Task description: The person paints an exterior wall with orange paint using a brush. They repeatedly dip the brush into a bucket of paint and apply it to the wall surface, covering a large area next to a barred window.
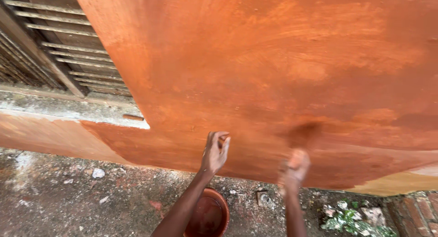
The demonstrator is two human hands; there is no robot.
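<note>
My left hand (215, 151) is raised in front of the orange-red coated wall (273, 59), fingers loosely curled, with nothing visible in it. My right hand (294, 168) is blurred by motion close to the wall's lower part. Just above it is a dark blurred smear (303, 132), either something held in the hand or a wet mark on the wall; I cannot tell which. Below my left forearm, a round reddish-brown bowl (214, 201) with dark red liquid stands on the ground.
A window with horizontal wooden slats (68, 50) and a grey concrete sill (68, 109) lies at the upper left. The ground (68, 196) is rough, stained concrete with small debris. Green weeds (356, 221) and red bricks (419, 212) are at the lower right. An uncoated yellowish strip (401, 182) runs along the wall's base.
</note>
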